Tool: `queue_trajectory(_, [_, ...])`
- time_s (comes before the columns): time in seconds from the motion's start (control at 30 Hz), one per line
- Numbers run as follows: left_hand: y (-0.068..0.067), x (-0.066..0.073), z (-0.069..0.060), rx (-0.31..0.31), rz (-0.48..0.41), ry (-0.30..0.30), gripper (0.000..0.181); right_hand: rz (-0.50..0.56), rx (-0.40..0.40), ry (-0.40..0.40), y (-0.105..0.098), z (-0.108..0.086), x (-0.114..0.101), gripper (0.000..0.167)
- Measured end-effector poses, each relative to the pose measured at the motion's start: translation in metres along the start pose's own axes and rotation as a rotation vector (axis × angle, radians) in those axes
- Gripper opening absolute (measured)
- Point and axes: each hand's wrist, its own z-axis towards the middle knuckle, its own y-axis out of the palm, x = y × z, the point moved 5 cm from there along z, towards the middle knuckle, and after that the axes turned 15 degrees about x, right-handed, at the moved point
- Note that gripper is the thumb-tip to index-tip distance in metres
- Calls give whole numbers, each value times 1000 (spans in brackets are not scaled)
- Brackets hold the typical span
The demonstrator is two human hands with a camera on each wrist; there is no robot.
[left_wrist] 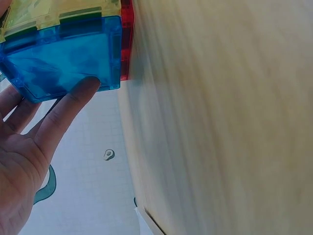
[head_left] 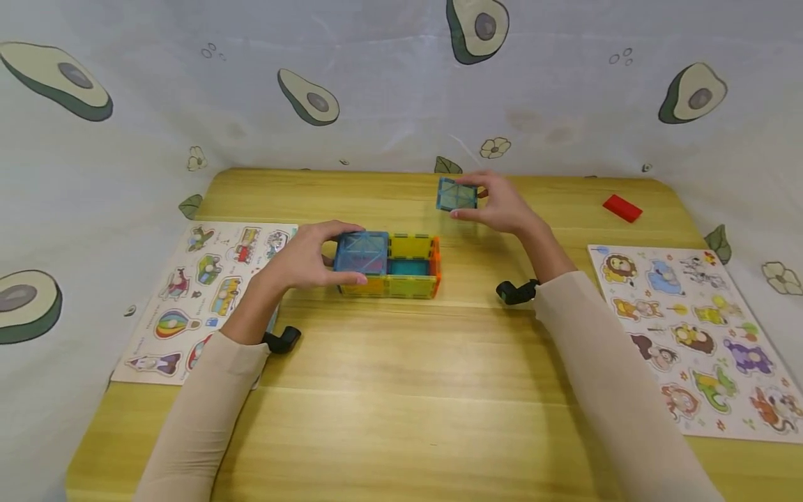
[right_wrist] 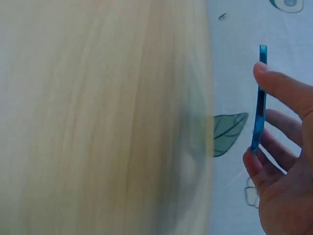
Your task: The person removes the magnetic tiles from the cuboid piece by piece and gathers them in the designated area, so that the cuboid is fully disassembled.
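Note:
An oblong box of translucent magnetic tiles (head_left: 410, 286) lies mid-table, with yellow long walls and an orange right end. A blue square tile (head_left: 362, 252) covers its left half; the right half is open on top, showing teal inside. My left hand (head_left: 306, 259) grips the box's left end, thumb at the front and fingers at the back. In the left wrist view a fingertip touches a blue face (left_wrist: 63, 58) of the box. Behind and right of the box, my right hand (head_left: 502, 206) pinches another blue square tile (head_left: 453, 196) by opposite edges, above the table.
A red block (head_left: 622, 208) lies at the back right of the wooden table (head_left: 401, 418). Picture puzzle boards lie on the left (head_left: 150, 293) and right (head_left: 677, 293). An avocado-print cloth (head_left: 389, 90) hangs behind the table.

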Motion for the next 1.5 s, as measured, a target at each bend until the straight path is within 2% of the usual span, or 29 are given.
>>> queue_trajectory(0.13, [3, -1, 1, -4, -20, -7, 82, -27, -19, 18, 12, 9, 15, 68])
queue_trajectory(0.4, [1, -1, 1, 3, 3, -10, 81, -66, -90, 80, 39, 21, 36, 58])
queue_trajectory(0.6, [-1, -1, -1, 9, -2, -4, 80, -61, -113, 107, 46, 26, 36, 57])
queue_trajectory(0.8, [-2, -1, -1, 24, 30, 25, 81, -80, -107, 91, 46, 27, 33, 59])
queue_trajectory(1.1, [-4, -2, -8, 42, 24, 3, 82, -6, -65, 84, 36, 14, 12, 69])
queue_trajectory(1.37, [-1, -1, -7, 27, -126, -43, 76, 121, 0, 28, 24, -10, -4, 76])
queue_trajectory(1.5, [0, -6, -6, 29, -159, -56, 75, 162, 4, 18, 23, -22, -13, 78])
